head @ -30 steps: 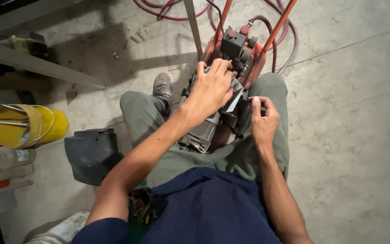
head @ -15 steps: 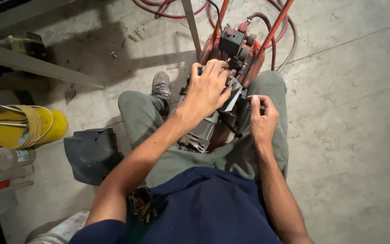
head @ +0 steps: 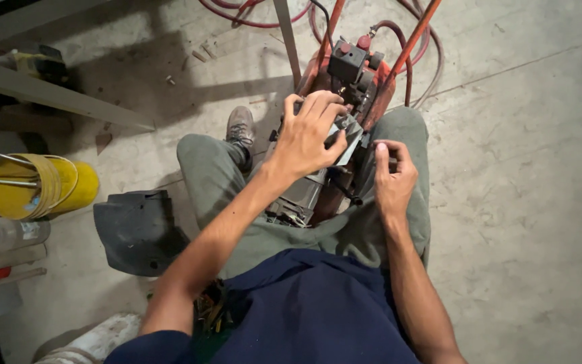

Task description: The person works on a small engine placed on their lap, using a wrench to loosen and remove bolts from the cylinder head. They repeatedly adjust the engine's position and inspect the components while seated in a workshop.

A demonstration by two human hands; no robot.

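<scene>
Floor: a bare concrete floor [head: 520,168] is carrying everything; the person is sitting on it with knees spread in grey-green trousers.
Machine: a red-framed motor unit [head: 345,87], seemingly a small compressor or pump, is standing between the person's legs, with a grey motor housing [head: 301,195] lying toward the lap. Judged heavy and rigid; the orange frame tubes [head: 417,34] look like the sound places to take hold of it, not the fittings.
Hoses: red hoses [head: 257,17] are looping on the floor beyond the machine; likely pliable and prone to snagging.
Black cover: a black moulded cover [head: 136,229] is lying on the floor by the person's left leg, well apart from the machine.
Yellow pail: a yellow pail [head: 42,185] is lying on its side at the left edge, with thin rods crossing in front of it.
Left hand: the left hand [head: 311,135] is spreading over the top of the motor, fingers curled and pressing on a small grey metal plate [head: 348,131]; the plate looks thin, stiff and sharp-edged.
Right hand: the right hand [head: 392,175] is pinching its fingertips together just beside the machine's right flank; what it is pinching is too small to tell.
Hidden: the left hand is covering the part beneath it; the frame tops and hoses are being cut off by the upper edge; items at the left edge are only partly showing.
</scene>
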